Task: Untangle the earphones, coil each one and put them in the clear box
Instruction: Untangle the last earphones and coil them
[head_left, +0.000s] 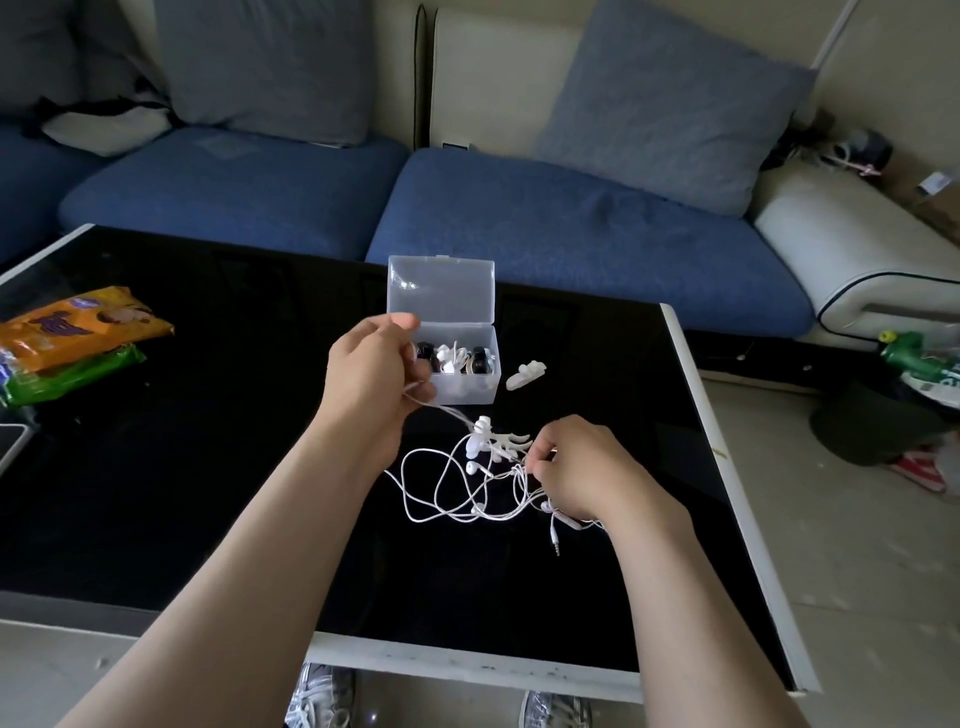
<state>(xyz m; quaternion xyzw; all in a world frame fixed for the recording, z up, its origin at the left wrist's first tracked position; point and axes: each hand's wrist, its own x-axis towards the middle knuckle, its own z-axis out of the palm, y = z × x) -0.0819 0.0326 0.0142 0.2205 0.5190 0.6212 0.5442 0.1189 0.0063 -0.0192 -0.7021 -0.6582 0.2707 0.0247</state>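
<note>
Left hand (371, 364): raised just in front of the clear box (467, 394), fingers curled, pinching one white cord that ran taut down to the tangle.
Right hand (582, 467): low over the table (208, 467), fingertips pinched on cords at the tangle's right edge.
Earphones (452, 493): white, knotted in loose loops on the black tabletop between the hands (a jack plug (556, 540) trailed toward the near edge).
Clear box: lid up, behind the tangle, black and white pieces inside.
White clip (527, 375): just right of the box.
</note>
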